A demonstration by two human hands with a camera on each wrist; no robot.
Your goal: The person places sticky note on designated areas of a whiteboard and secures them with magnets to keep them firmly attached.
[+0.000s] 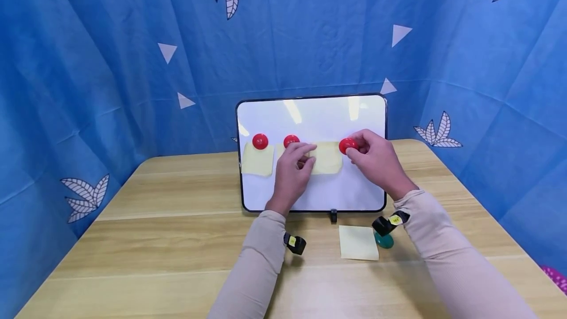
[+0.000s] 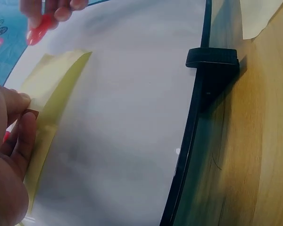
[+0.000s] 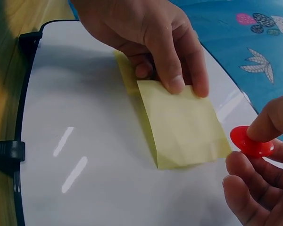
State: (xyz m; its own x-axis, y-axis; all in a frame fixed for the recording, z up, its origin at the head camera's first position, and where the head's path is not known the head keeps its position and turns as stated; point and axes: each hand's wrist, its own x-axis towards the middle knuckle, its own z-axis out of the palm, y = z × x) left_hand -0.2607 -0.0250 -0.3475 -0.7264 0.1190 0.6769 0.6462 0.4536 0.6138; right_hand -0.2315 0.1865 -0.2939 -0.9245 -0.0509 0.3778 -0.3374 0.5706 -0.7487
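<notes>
A small whiteboard (image 1: 354, 193) stands upright on the table. My left hand (image 1: 292, 174) pinches the left edge of a yellow sticky note (image 1: 327, 159) against or just off the board; the right wrist view shows thumb and finger on that edge. My right hand (image 1: 376, 159) holds a round red magnet (image 3: 250, 141) between thumb and fingers, beside the note's upper right corner. Further left, one red magnet (image 1: 260, 141) sits at the top of another sticky note (image 1: 258, 161). A second red magnet (image 1: 291, 140) is partly covered by my left hand, as is the note beneath it.
On the table in front of the board lies a loose yellow note (image 1: 359, 243), with a green disc (image 1: 384, 241) partly under my right wrist's camera. A black foot (image 1: 333, 216) projects from the board's lower edge. Blue curtain (image 1: 283, 38) hangs behind.
</notes>
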